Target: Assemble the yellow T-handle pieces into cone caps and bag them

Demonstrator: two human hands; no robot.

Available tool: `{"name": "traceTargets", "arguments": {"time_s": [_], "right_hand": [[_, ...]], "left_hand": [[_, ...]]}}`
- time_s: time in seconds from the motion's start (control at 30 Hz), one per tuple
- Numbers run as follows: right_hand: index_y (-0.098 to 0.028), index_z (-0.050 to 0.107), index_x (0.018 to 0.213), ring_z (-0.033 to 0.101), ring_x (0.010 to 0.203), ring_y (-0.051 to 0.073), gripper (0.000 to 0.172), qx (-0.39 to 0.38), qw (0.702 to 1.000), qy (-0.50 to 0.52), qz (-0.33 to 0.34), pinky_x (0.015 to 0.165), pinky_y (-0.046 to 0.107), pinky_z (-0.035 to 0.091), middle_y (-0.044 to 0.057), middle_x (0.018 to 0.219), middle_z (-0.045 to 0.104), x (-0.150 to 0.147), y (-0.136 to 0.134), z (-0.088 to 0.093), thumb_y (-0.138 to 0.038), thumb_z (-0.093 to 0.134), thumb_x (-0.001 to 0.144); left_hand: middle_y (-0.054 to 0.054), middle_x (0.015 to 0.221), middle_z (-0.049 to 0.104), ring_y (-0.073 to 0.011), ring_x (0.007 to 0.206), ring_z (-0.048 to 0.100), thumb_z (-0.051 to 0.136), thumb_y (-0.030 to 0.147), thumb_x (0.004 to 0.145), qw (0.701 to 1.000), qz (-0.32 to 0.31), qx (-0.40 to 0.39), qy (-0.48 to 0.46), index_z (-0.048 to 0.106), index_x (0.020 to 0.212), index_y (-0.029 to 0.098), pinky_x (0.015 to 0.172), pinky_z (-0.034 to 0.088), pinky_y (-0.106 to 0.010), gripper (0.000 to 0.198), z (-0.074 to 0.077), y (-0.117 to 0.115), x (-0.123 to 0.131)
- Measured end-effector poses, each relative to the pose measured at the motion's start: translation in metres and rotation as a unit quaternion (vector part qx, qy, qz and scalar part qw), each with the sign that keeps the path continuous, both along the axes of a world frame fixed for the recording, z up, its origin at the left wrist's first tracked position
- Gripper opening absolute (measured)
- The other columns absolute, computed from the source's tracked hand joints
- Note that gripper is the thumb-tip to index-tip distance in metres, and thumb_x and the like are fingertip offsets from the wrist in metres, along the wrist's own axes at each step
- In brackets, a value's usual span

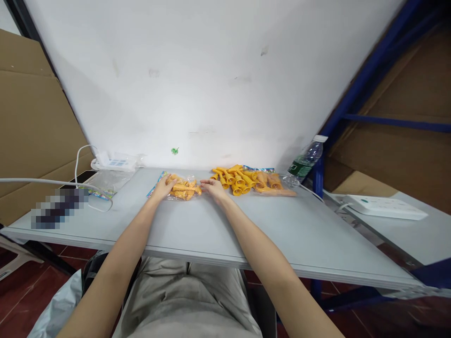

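Observation:
A clear plastic bag [188,194] of yellow-orange trumpet-like plastic pieces lies flat on the grey table, its printed colourful header toward the left. At its left end my left hand [162,187] has its fingers curled over the plastic and the pieces inside. My right hand [213,188] is at the bag's right edge, fingers stretched toward it and apparently touching it. Just beyond that hand, a pile of loose yellow trumpet-like pieces [238,180] rests on the table. Another clear bag [274,184] with similar orange pieces lies against the pile's right side.
A tilted plastic bottle [306,162] leans near the blue rack post [318,180]. On the left are a white power strip [116,163], a flat clear bag [109,180] and white cables. A white wall backs the table [282,234]. Another power strip [385,206] sits at right.

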State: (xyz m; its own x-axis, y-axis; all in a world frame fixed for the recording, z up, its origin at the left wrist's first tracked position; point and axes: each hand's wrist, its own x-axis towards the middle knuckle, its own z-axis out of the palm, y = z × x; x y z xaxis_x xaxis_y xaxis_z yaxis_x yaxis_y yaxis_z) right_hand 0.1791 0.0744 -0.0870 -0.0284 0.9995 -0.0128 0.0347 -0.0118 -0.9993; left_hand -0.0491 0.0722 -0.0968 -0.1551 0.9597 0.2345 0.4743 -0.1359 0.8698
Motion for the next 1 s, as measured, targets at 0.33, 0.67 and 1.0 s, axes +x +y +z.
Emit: {"name": "traceTargets", "arguments": {"time_s": [0.33,0.67,1.0], "right_hand": [[-0.015,0.058,0.081,0.061,0.053,0.011,0.008,-0.076,0.997,-0.030,0.009,0.049,0.019,0.046,0.003,0.064,0.067,0.003,-0.006,0.011,-0.009,0.062,0.080],[-0.014,0.056,0.067,0.062,0.052,0.010,0.020,-0.121,0.990,0.059,0.038,0.058,0.018,0.055,0.001,0.056,0.063,0.000,-0.011,0.019,-0.001,0.067,0.077],[-0.015,0.056,0.065,0.065,0.055,0.011,0.021,-0.097,0.986,0.059,0.125,0.055,0.018,0.054,0.004,0.061,0.067,-0.007,-0.016,0.020,-0.010,0.071,0.079]], "left_hand": [[-0.010,0.138,0.056,-0.0222,0.134,0.046,0.054,0.040,0.086,0.998,-0.052,0.035,-0.001,0.065,0.118,0.019,0.114,0.031,-0.038,0.040,0.001,0.000,0.000],[-0.006,0.132,0.061,-0.0252,0.132,0.047,0.057,0.025,0.084,0.976,-0.060,0.125,0.169,0.072,0.087,0.024,0.117,0.012,-0.058,0.016,0.016,-0.015,0.013],[-0.005,0.133,0.061,-0.0262,0.132,0.047,0.056,0.028,0.085,0.978,-0.052,0.129,0.157,0.073,0.085,0.025,0.117,0.004,-0.060,0.017,0.024,-0.020,0.017]]}}
